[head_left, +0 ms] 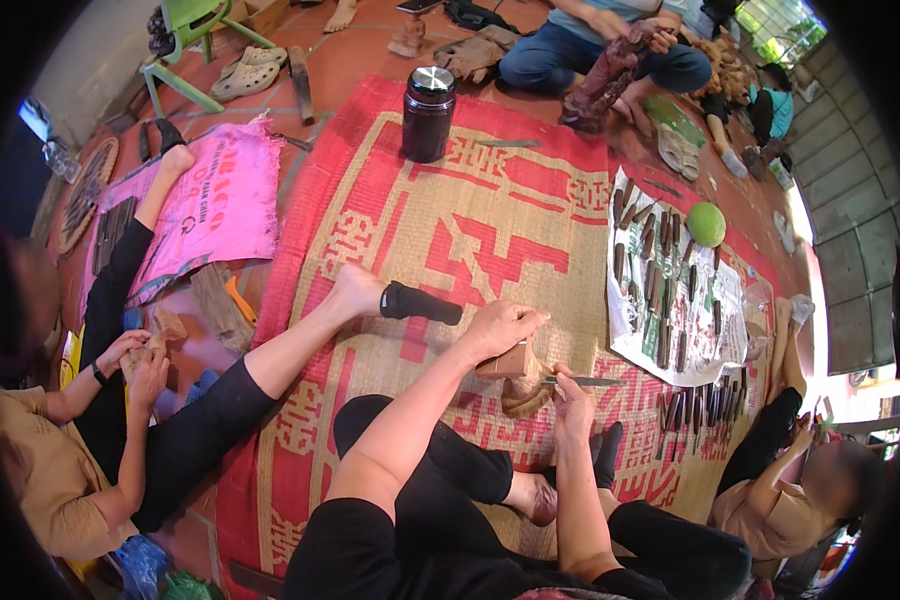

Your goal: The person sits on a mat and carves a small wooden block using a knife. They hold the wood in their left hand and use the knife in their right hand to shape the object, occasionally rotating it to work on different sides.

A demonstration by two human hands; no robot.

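Observation:
My left hand (pixel 502 330) is closed over the top of a brown wood carving (pixel 522 396), which has a flat block-like upper part and a rounded lower end. In my right hand (pixel 573 402) is a slim file-like tool (pixel 602 381). Its far part sticks out to the right of my fingers, while the other end meets the carving's right side. Both hands are in front of me, above the patterned mat. Whether the tool is a file or a knife is hard to make out.
A red and tan mat (pixel 370 300) spreads beneath me, with a dark flask (pixel 428 118) at its far side. Many dark-handled carving tools lie on a white sack (pixel 630 330) at right, near a green round fruit (pixel 705 225). Co-workers sit left, right and far; the left one holds a wood piece (pixel 168 325).

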